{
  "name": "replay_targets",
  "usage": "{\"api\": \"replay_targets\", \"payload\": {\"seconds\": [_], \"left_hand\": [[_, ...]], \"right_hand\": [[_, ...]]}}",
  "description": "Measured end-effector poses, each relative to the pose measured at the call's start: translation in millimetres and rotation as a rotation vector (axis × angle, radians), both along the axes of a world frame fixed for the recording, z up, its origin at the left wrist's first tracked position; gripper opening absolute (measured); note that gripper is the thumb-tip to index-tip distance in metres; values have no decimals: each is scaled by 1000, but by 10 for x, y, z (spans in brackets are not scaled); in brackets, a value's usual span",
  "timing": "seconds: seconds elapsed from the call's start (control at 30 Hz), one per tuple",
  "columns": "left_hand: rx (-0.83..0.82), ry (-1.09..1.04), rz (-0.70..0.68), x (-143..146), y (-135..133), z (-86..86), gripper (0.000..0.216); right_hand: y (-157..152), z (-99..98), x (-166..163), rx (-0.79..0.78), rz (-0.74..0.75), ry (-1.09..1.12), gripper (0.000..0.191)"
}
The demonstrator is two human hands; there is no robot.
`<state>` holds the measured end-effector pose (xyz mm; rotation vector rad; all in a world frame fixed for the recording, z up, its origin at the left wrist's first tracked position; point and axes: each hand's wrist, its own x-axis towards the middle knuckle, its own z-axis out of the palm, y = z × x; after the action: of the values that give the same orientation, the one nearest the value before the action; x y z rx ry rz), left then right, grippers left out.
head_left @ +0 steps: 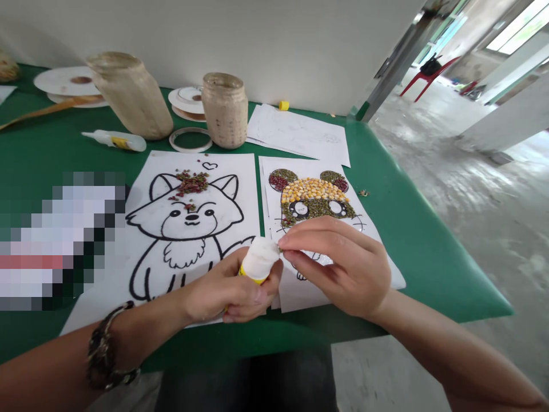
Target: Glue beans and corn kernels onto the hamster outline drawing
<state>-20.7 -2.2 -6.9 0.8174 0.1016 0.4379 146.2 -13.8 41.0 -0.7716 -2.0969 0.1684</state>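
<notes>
My left hand (pixel 242 292) is closed around a white glue bottle (pixel 261 258) with a yellow label, held over the sheets. At the bottle's tip, my right hand (pixel 343 263) pinches with thumb and forefinger; something tiny and dark shows there, too small to name. Beneath my right hand lies a mouse-like drawing (pixel 317 207) partly filled with yellow corn kernels, green beans and red beans; its lower part is largely hidden. To the left, a fox drawing (pixel 193 220) carries a loose heap of red and green beans (pixel 192 182) on its forehead.
Two cloudy jars (pixel 225 111) stand at the back beside ribbon spools (pixel 71 83) and a tape roll (pixel 190 139). Another glue bottle (pixel 118 140) lies at left. White papers (pixel 300 131) and a yellow cap (pixel 283 105) lie near the wall. The green table (pixel 429 257) ends at right.
</notes>
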Motion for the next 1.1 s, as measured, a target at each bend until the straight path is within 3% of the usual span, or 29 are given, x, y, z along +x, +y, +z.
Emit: {"api": "replay_targets", "payload": {"seconds": [0.33,0.63,0.87,1.1], "left_hand": [[7,13,-8,-6,3,0,15],[8,71,-8,-6,15,34,17],[-19,99,35,1,-14,74,14],[1,66,12,2,1,42,15]], "right_hand": [[-1,-16,12,-6,-9,-3,11],[23,8,111,-180,-77,78,7],[260,-242,493,-333,-319,-29,6],[355,-390,496,-279,-298,-297,11]]}}
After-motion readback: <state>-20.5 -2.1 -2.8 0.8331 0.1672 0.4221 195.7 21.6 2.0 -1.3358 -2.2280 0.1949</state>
